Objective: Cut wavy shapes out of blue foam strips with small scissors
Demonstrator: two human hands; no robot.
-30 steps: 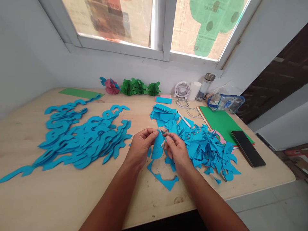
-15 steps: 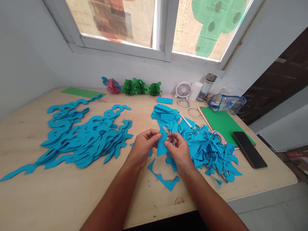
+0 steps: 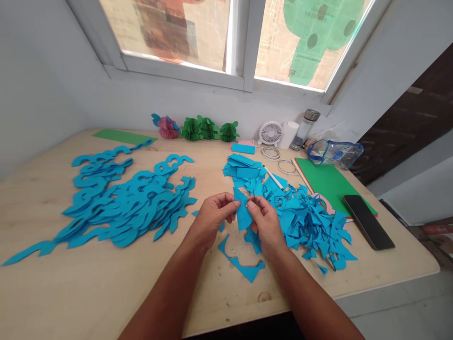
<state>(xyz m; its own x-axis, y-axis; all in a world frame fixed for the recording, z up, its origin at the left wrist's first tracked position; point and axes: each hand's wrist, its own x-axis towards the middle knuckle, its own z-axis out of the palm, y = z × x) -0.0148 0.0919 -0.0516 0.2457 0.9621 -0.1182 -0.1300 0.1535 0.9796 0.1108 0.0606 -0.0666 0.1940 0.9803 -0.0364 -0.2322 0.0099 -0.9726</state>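
Between my two hands a small piece of blue paper (image 3: 242, 212) stands tilted above the table, with a faint curved line on its face. My left hand (image 3: 219, 212) pinches its left edge between thumb and fingers. My right hand (image 3: 265, 219) is closed at its right edge, the thumb against the paper. A thin dark tip of scissors (image 3: 254, 193) pokes up from the right fingers; the rest of the scissors is hidden. Below lies a curved blue offcut (image 3: 244, 269). Beside my right hand is a heap of blue paper scraps (image 3: 304, 215).
Wavy blue paper cutouts (image 3: 130, 208) are piled at left. Folded blue sheets (image 3: 242, 167), a white pen (image 3: 273, 177) and tape rolls (image 3: 271, 153) lie ahead. A phone (image 3: 368, 222) overlaps green paper (image 3: 329, 182) at right. A fan (image 3: 271, 133) and bottle (image 3: 306, 130) stand behind.
The blue paper has turned slightly between my hands, and the curved line now shows on it. Less of the scissors shows above my right fingers.
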